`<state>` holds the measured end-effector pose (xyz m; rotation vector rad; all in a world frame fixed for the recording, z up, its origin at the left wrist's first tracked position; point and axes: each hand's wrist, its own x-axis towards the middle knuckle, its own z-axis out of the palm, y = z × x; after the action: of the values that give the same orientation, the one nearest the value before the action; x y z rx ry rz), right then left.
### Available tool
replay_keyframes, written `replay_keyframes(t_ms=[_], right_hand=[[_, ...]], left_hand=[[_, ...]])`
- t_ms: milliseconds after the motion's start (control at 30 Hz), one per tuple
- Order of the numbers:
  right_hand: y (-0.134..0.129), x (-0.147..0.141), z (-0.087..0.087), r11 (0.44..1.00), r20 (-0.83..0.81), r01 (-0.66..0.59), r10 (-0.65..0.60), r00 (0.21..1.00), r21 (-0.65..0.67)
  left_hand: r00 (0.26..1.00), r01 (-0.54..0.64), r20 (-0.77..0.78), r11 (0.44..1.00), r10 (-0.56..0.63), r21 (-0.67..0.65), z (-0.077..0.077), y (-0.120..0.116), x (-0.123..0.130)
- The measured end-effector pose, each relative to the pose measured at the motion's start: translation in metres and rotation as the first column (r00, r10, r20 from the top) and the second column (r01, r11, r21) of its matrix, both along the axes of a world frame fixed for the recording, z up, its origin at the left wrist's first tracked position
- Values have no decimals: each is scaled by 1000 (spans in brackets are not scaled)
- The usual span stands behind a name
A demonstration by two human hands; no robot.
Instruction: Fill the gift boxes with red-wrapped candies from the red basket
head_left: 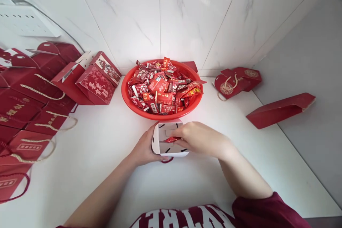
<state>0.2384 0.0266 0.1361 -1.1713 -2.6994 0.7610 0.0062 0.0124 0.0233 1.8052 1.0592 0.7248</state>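
My left hand [146, 146] grips the left side of a small gift box [162, 133], whose white inside faces up with black cord ends showing on its walls. A dark red cord handle [167, 160] hangs at the box's near side. Over the opening, my right hand [191, 137] pinches a red-wrapped candy [171, 139] between thumb and fingers. Just beyond the box stands a red plastic basket [125, 96] heaped with wrapped candies [160, 83], mostly red and dark red.
Many red gift boxes [40, 89] with rope handles crowd the left side. A flattened red box [235, 82] lies at the back right. Nearer the grey panel [307, 60] rests an open red box sleeve [280, 110]. A tiled wall [181, 14] closes off the back of the white table [256, 146].
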Motion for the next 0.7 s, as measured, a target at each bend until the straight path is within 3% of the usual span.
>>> replay_keyframes(t_ms=[133,200,333,433,700], right_hand=[[-1,-29,-16,989,236,79,-107,966,128],[-2,-36,-13,994,302,75,-96,949,80],[-5,-38,5,994,416,-14,59,908,-110],[-6,-36,6,989,440,-44,101,892,-138],[3,-41,-25,978,424,-87,161,891,-190]], left_hand=[[1000,21,6,1000,-21,-1,2,1,0],[1000,17,1,1000,-17,-11,3,1,0],[999,26,-40,999,-27,-42,8,2,0],[997,36,-60,999,-38,-31,9,2,0],[992,60,-106,998,-64,-34,1,1,-4]])
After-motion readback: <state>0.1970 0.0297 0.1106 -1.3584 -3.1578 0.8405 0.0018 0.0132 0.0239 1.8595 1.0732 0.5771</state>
